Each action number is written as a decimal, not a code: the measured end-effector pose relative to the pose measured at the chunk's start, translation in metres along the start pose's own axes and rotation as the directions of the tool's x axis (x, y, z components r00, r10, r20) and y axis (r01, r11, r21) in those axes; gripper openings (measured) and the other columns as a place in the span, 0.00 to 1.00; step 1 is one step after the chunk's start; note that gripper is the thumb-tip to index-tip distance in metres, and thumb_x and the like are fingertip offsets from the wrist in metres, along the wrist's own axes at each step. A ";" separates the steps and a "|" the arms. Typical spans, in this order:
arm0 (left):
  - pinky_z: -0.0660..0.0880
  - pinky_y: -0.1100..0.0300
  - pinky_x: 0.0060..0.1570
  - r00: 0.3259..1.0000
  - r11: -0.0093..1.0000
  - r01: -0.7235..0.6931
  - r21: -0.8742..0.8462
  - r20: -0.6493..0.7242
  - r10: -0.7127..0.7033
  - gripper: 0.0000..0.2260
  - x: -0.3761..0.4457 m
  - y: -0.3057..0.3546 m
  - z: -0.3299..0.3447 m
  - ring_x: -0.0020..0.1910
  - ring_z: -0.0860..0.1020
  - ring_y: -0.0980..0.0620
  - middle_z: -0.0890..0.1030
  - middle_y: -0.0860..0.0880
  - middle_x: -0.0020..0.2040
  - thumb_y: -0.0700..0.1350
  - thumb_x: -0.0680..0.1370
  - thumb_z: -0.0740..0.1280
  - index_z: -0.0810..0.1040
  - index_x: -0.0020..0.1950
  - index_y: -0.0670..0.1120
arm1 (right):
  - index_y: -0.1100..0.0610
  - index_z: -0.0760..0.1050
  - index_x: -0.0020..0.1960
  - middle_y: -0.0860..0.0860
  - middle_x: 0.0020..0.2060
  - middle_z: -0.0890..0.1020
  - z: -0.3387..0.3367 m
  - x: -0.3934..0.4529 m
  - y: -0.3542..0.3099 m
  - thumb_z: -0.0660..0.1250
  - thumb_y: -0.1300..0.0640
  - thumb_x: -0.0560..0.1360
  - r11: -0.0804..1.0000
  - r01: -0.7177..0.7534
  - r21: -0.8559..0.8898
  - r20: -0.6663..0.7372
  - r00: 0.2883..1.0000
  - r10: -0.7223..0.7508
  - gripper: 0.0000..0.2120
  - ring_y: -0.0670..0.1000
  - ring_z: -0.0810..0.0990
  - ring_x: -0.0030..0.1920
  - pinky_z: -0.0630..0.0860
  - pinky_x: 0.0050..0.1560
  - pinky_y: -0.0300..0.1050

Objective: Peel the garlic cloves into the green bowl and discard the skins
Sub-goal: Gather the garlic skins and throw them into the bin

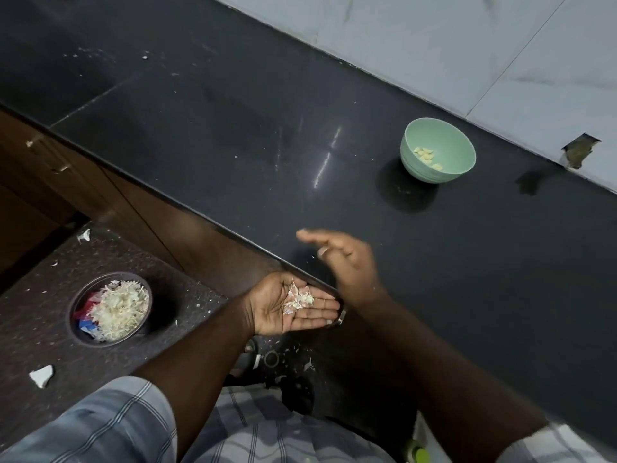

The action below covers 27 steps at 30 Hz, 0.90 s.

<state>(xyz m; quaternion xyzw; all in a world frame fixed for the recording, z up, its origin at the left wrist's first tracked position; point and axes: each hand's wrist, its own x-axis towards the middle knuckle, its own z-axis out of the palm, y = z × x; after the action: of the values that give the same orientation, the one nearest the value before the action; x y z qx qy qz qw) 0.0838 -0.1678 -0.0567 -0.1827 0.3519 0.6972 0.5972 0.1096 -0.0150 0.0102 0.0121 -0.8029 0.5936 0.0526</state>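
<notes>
Your left hand lies open, palm up, carrying one small heap of skins; your right hand is open too. One bowl on the counter holds about six cloves.

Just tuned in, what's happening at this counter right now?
A person is clearing up garlic skins. The left hand is cupped palm-up at the edge of the black stone counter, with a small pile of papery garlic skins on it. The right hand is open above the counter edge, holding nothing. Peeled pale garlic cloves lie in the round green bowl. A round dark bin on the floor is heaped with skins.
</notes>
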 end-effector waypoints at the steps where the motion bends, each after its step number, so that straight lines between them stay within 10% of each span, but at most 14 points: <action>1: 0.79 0.45 0.58 1.000 1.000 0.018 -0.003 0.006 -0.018 0.23 0.000 0.001 0.000 0.58 0.82 0.36 0.80 0.32 0.61 0.45 0.77 0.56 0.81 0.58 0.31 | 0.63 0.82 0.57 0.53 0.56 0.85 -0.018 0.010 0.006 0.60 0.66 0.73 0.998 0.017 -0.054 -0.090 0.996 -0.022 0.17 0.48 0.82 0.60 0.76 0.63 0.45; 7: 0.78 0.45 0.59 1.000 1.000 0.006 -0.022 -0.006 -0.006 0.24 0.001 -0.003 -0.001 0.60 0.81 0.36 0.78 0.31 0.64 0.45 0.78 0.55 0.79 0.61 0.29 | 0.57 0.82 0.60 0.50 0.59 0.83 -0.079 0.019 0.036 0.62 0.57 0.73 0.913 -0.158 -0.376 -0.302 0.953 0.040 0.18 0.39 0.77 0.59 0.72 0.68 0.43; 16: 0.81 0.60 0.34 0.984 0.991 -0.135 -0.023 -0.116 0.132 0.30 -0.006 -0.009 -0.008 0.35 0.84 0.51 0.84 0.45 0.36 0.45 0.85 0.49 0.85 0.34 0.42 | 0.60 0.82 0.59 0.51 0.59 0.83 0.051 -0.042 -0.002 0.62 0.61 0.71 0.991 0.070 -0.117 0.199 0.979 -0.046 0.19 0.42 0.79 0.62 0.74 0.66 0.41; 21: 0.84 0.51 0.45 0.980 0.983 -0.184 -0.020 -0.078 0.182 0.20 -0.009 -0.009 -0.009 0.46 0.85 0.43 0.85 0.38 0.49 0.49 0.79 0.58 0.84 0.51 0.36 | 0.57 0.84 0.55 0.48 0.55 0.85 0.038 -0.052 0.013 0.61 0.56 0.71 0.999 -0.049 -0.011 -0.032 0.998 0.048 0.18 0.45 0.82 0.57 0.79 0.60 0.50; 27: 0.83 0.48 0.48 0.934 0.895 -0.351 -0.276 -0.168 0.314 0.21 -0.025 -0.026 -0.032 0.50 0.84 0.39 0.82 0.34 0.54 0.45 0.77 0.55 0.80 0.57 0.33 | 0.55 0.81 0.60 0.49 0.55 0.85 0.066 -0.054 0.017 0.62 0.59 0.74 0.950 -0.239 0.199 0.005 0.970 0.243 0.17 0.48 0.83 0.57 0.79 0.61 0.54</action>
<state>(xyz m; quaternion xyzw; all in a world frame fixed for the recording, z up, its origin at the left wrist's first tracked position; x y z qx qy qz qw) 0.1086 -0.2071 -0.0690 -0.2498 0.3024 0.8224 0.4121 0.1574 -0.0753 -0.0302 -0.0866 -0.7347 0.6727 -0.0137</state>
